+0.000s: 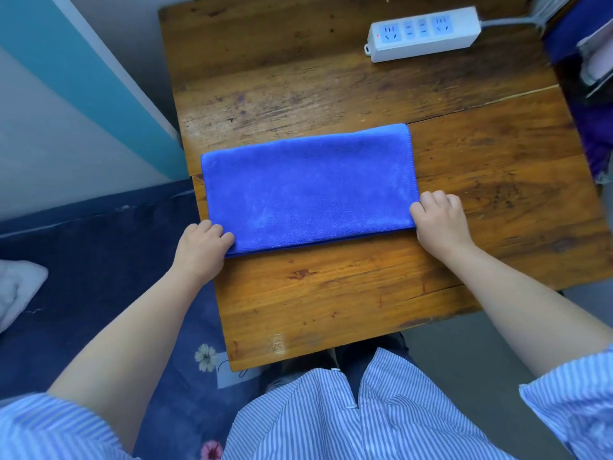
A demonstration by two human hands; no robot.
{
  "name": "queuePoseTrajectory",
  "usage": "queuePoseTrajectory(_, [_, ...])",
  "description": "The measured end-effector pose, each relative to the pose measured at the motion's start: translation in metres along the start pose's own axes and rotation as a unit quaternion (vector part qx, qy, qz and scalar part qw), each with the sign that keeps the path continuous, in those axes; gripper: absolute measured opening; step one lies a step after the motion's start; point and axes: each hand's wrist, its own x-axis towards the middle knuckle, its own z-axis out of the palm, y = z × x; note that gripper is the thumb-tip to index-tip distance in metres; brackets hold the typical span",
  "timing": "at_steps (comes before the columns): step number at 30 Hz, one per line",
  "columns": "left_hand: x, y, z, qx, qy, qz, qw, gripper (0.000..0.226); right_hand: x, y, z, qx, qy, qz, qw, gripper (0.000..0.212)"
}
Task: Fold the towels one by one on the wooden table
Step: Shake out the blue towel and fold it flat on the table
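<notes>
A blue towel (308, 184) lies flat on the wooden table (331, 293), folded into a long rectangle with layered edges along its near side. My left hand (202, 244) grips the towel's near left corner, fingers curled over the edge. My right hand (438, 217) grips the near right corner the same way. Both forearms reach in from below.
A white power strip (424, 33) with a grey cable lies at the table's far right. Dark blue and purple fabric (593, 127) sits beyond the right edge. A blue floral bed cover (99, 293) lies to the left, with a white cloth (16, 290) on it.
</notes>
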Motion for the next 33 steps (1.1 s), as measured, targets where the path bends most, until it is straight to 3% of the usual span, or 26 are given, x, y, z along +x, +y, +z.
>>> queuePoseTrajectory(8, [-0.003, 0.006, 0.002, 0.088, 0.009, 0.048, 0.995, 0.037, -0.004, -0.002, 0.005, -0.056, 0.000, -0.046, 0.997, 0.011])
queuePoseTrajectory(13, [-0.011, 0.006, -0.001, 0.121, -0.039, 0.041, 0.991, 0.035, -0.010, -0.009, -0.002, -0.007, 0.001, 0.017, 1.000, 0.026])
queuePoseTrajectory(15, [-0.010, 0.003, 0.001, 0.097, -0.064, 0.004, 0.993, 0.019, -0.009, -0.013, -0.008, 0.036, 0.011, 0.050, 0.998, 0.024])
queuePoseTrajectory(17, [-0.005, 0.005, -0.008, 0.045, -0.055, -0.032, 0.997, 0.019, -0.001, -0.019, -0.015, 0.069, 0.035, 0.066, 0.995, 0.019])
queuePoseTrajectory(20, [0.010, 0.019, -0.020, -0.069, 0.050, -0.036, 0.996, 0.021, 0.028, -0.041, -0.024, 0.119, 0.057, 0.033, 0.991, 0.016])
queuePoseTrajectory(22, [0.034, 0.034, -0.021, -0.163, 0.105, -0.068, 0.979, 0.019, 0.056, -0.061, -0.025, 0.152, 0.034, 0.014, 0.988, 0.020])
queuePoseTrajectory(25, [0.078, 0.057, -0.025, -0.228, 0.095, -0.142, 0.959, 0.041, 0.099, -0.090, -0.019, 0.192, -0.080, -0.001, 0.978, 0.043])
queuePoseTrajectory(33, [0.126, 0.053, -0.001, -0.178, 0.053, -0.139, 0.973, 0.054, 0.140, -0.088, 0.016, 0.145, -0.163, -0.019, 0.976, 0.055])
